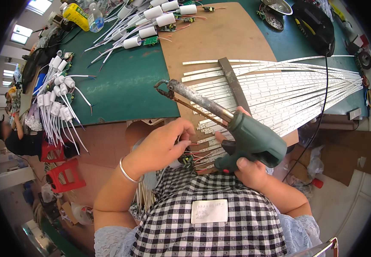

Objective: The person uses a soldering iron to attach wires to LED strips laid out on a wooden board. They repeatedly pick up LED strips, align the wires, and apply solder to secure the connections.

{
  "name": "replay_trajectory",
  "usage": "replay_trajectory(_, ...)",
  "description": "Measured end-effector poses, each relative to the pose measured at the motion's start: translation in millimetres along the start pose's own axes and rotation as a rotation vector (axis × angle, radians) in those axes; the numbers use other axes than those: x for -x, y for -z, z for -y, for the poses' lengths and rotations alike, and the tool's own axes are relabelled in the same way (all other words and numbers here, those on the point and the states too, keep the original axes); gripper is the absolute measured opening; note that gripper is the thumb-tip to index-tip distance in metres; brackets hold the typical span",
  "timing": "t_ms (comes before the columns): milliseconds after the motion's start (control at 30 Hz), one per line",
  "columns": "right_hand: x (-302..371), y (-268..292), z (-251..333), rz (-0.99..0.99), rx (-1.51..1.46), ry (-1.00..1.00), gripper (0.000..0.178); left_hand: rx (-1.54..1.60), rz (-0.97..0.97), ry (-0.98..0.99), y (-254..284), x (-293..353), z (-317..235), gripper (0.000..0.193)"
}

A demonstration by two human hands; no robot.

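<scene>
The right hand (254,174) closes its fingers round a green soldering gun (260,141), the left hand (162,143) curls its fingers at nine o'clock, grip indiscernible, and white strips (279,94) fan toward two o'clock, seemingly part-wired: red wires (199,162) at lower ends, upper ends apparently bare.

Near: two bare hands, one left hand (162,143) and one right hand (254,172), one silver bangle (126,173), one green soldering gun (262,139) and one dark bar (233,82). Pale strips (288,96) on the right of the desk (130,94) number over a dozen, overlapping too closely for exact counting; white cylinders, likewise uncountable, form two clusters, one far cluster (165,19) and one left cluster (66,114). Far left, one yellow bottle (75,16) and one clear bottle (95,20); left, two red stools (59,174).
</scene>
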State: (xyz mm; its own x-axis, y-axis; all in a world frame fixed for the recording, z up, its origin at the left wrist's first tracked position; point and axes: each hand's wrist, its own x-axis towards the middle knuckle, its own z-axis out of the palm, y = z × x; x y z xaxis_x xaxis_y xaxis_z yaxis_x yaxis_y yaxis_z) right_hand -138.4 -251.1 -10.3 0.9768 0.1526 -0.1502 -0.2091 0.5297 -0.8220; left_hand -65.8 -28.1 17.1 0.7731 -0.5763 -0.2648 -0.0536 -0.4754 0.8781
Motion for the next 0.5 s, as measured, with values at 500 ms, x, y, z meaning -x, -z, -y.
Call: replay_trajectory(500,-0.7,-2.6,0.5,-0.001,0.034,0.014,0.1,-0.549,-0.117,-0.416,-6.8,2.5,5.4,0.015)
